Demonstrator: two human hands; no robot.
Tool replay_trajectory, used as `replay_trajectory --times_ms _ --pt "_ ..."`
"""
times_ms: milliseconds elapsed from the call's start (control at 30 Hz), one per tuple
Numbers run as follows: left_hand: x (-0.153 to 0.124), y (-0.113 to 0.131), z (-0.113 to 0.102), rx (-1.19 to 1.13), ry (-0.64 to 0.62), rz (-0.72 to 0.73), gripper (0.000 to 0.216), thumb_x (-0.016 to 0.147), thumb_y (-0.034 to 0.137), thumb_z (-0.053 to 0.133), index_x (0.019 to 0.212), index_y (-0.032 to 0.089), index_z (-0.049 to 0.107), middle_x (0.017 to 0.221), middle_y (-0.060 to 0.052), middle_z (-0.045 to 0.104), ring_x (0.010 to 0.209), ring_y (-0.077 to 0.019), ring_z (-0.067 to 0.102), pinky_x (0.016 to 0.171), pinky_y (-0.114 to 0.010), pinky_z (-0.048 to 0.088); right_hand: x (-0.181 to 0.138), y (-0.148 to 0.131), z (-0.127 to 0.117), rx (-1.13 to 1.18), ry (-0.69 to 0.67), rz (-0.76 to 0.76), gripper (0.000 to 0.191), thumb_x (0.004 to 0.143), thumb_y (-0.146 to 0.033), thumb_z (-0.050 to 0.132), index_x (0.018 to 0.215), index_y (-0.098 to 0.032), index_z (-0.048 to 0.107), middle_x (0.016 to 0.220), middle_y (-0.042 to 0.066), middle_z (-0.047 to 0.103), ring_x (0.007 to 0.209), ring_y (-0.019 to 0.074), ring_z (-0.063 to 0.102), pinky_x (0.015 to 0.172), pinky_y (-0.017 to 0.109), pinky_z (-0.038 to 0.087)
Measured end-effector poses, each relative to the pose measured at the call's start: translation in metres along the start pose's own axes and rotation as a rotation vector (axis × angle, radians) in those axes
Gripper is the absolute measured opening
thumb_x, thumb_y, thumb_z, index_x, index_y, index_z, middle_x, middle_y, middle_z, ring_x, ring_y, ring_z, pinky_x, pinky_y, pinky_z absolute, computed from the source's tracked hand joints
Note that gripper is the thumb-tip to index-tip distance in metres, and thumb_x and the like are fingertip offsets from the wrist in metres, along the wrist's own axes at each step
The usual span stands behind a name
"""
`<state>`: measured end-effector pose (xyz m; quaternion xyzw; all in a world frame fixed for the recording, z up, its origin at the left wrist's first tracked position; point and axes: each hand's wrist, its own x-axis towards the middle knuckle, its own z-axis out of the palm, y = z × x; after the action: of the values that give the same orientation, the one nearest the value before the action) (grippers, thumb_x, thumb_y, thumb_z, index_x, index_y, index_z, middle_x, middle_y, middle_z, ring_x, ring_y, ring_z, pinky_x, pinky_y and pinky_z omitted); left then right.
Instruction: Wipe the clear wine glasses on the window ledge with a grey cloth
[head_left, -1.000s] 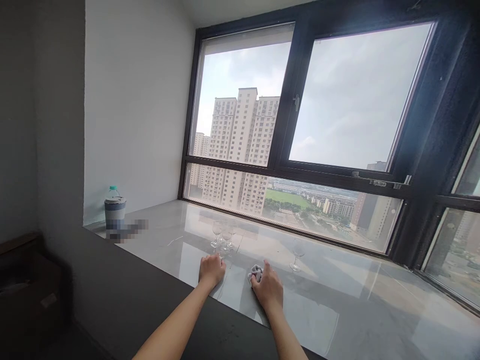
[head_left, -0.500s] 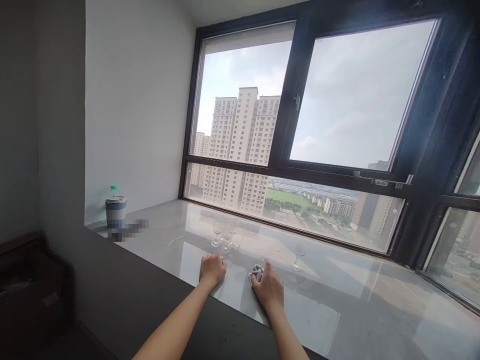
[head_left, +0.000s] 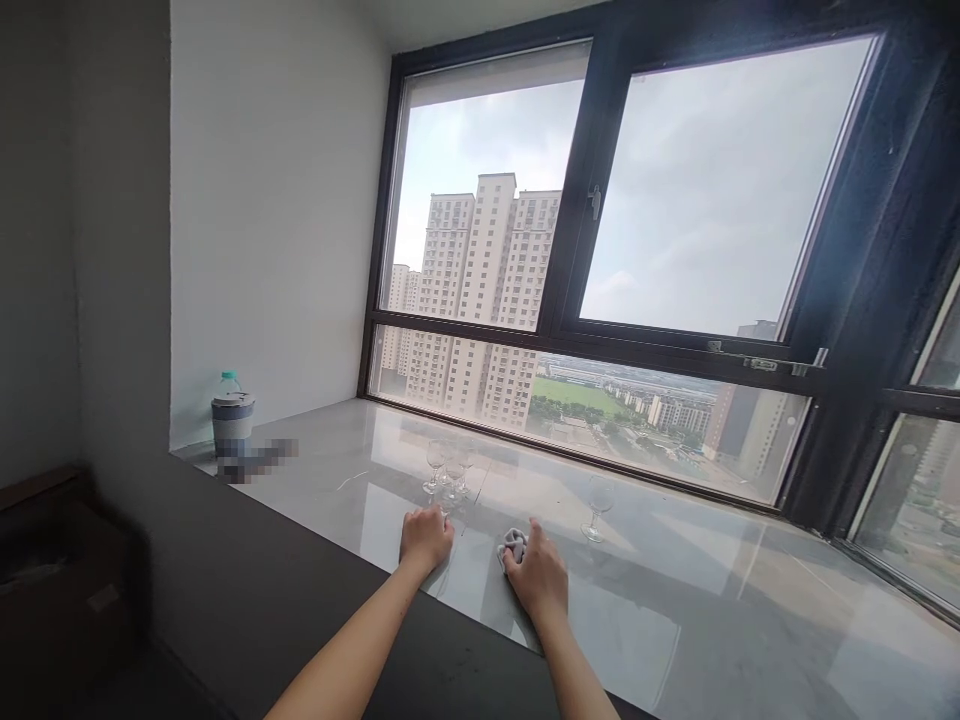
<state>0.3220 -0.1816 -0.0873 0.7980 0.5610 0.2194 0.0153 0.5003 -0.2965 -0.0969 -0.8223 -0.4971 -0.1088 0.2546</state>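
My left hand (head_left: 426,538) rests closed like a fist on the grey stone window sill (head_left: 330,500), near its front edge. Whatever its fingers may hold is hidden from me. Just beyond it stands a tight group of clear stemmed glasses (head_left: 453,468), upright and partly overlapping. To the right, my right hand (head_left: 541,575) is closed on a crumpled light grey cloth (head_left: 513,546), which lies on the sill under the thumb; the index finger points forward. A single stemmed glass (head_left: 598,505) stands upright beyond and to the right of that hand.
On the sill's far left stand a cup with a lid (head_left: 232,425) and a green-capped bottle (head_left: 229,381) behind it, beside a blurred patch. A dark-framed window (head_left: 559,340) runs along the back. Low at left is a dark box-like shape (head_left: 67,570).
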Motion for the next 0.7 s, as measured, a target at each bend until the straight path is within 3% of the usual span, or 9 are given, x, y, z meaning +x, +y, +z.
replay_trajectory --times_ms 700 --pt "-0.0017 0.0016 -0.0038 0.0 -0.01 -0.009 0.032 0.09 0.032 0.042 0.102 0.015 0.067 0.094 -0.014 0.07 0.096 -0.027 0.062 0.087 -0.037 0.037 0.0007 0.0029 0.0029 0.003 -0.011 -0.008 0.061 0.087 -0.039 0.046 0.141 -0.011 0.036 0.118 0.019 0.063 0.113 0.0298 0.056 0.09 0.037 0.04"
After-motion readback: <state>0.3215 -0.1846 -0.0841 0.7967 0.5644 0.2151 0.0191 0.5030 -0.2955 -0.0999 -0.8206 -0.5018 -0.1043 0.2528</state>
